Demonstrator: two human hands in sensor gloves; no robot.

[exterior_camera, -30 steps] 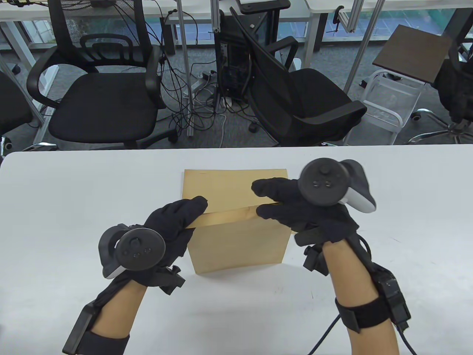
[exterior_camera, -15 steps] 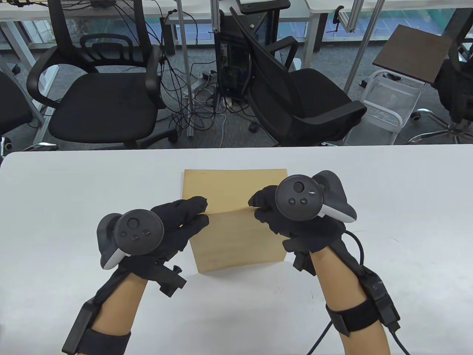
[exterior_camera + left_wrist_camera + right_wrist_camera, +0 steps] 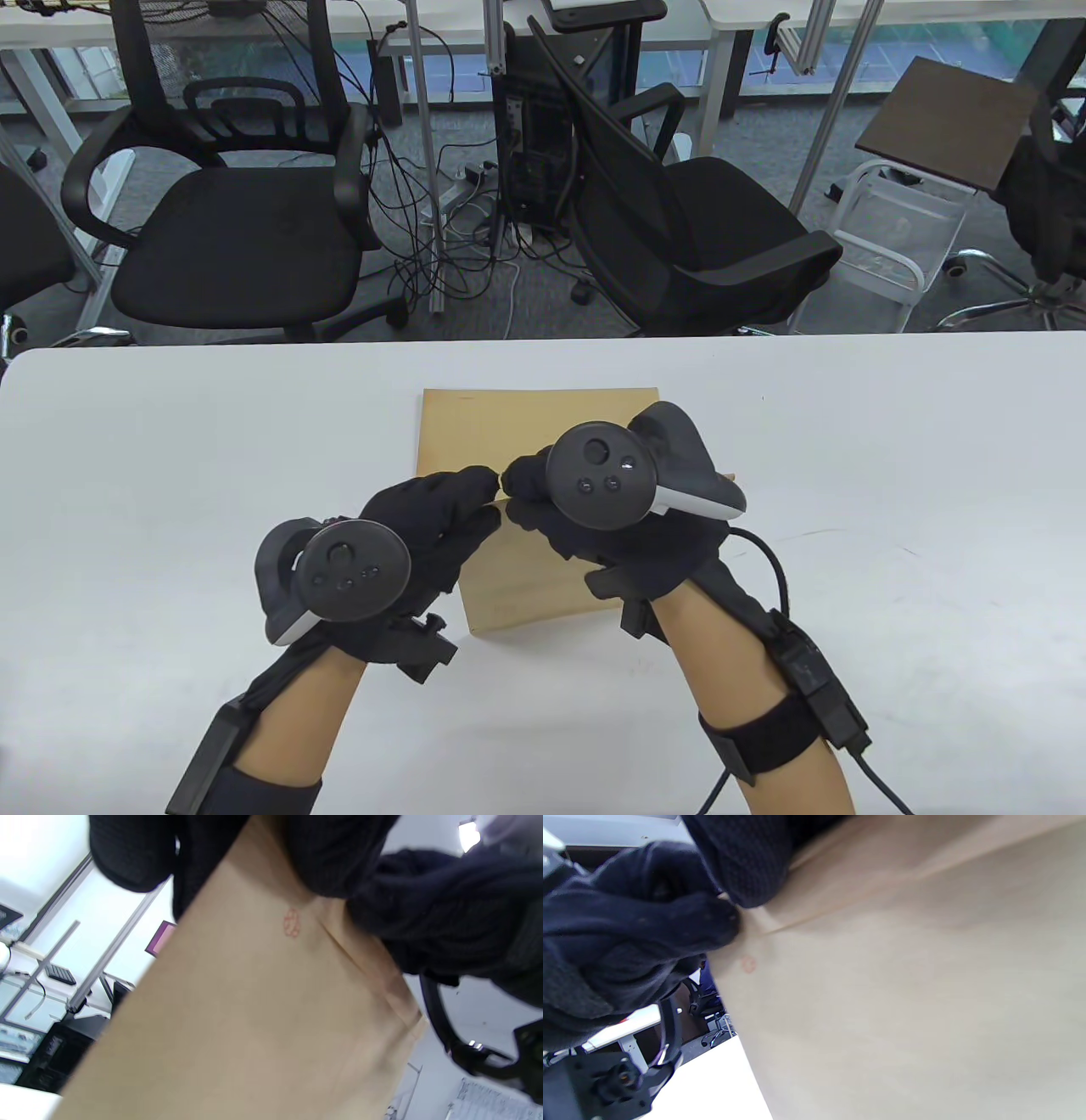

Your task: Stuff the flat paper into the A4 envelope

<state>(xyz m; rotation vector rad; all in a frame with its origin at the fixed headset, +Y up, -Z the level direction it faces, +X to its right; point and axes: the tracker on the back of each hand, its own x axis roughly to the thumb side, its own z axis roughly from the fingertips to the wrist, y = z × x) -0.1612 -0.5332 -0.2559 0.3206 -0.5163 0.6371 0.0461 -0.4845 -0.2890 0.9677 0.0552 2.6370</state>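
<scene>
A brown envelope with a seam and a small red stamp is held up off the white table. My left hand pinches its top edge near the left corner. My right hand pinches the same edge right beside it, fingertips almost touching. The left wrist view shows the envelope under my left fingers. The right wrist view shows it under my right fingers. A flat brown sheet lies on the table behind the hands. The envelope's opening is hidden.
Black office chairs and cables stand past the table's far edge. A small white trolley stands at the far right. White tabletop shows on both sides of the hands.
My right hand has slid left along the envelope's top edge until it meets my left hand. My left hand has shifted slightly right, and the envelope with it.
</scene>
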